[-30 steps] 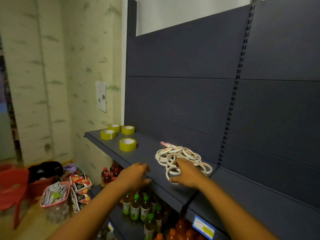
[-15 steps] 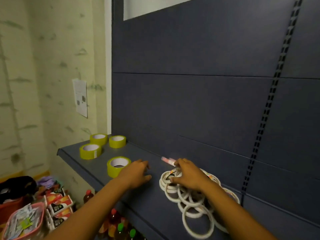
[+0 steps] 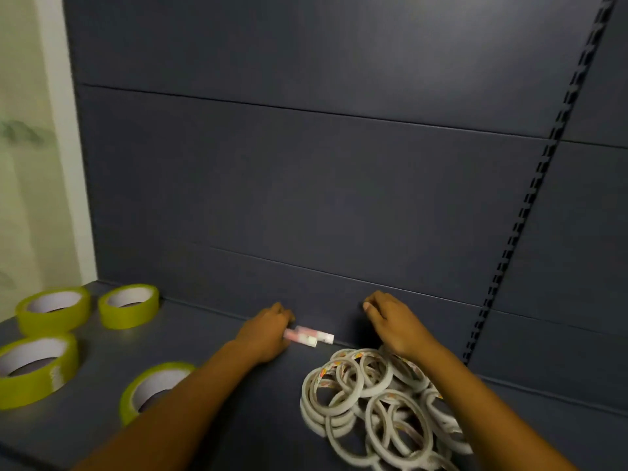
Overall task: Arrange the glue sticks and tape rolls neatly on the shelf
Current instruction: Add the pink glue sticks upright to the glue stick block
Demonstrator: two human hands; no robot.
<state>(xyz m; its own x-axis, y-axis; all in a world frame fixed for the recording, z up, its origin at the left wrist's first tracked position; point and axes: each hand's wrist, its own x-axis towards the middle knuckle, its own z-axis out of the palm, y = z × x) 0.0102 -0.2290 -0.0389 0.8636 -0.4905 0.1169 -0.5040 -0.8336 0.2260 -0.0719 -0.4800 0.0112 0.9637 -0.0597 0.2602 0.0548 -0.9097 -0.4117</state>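
— What's in front of you?

— The dark shelf [image 3: 210,338] with its back panel [image 3: 306,181] takes up nearly everything. On the right of the shelf lies a heap of thin white tape rolls [image 3: 377,399], tangled over one another. To the left sit four yellow rolls [image 3: 129,305], flat on the shelf and apart from each other; my left forearm crosses over the nearest one.

— And your hands?

— My left hand [image 3: 266,334] rests at the back of the shelf, fingers curled round the end of the glue sticks [image 3: 311,336]. Two of them, pinkish white, lie on their sides pointing right along the foot of the back panel. My right hand [image 3: 390,322] is just behind the white heap, close to the panel, fingers bent loosely with nothing in them that I can see.

— Does it touch the sticks?

— No, it's beside them, apart.
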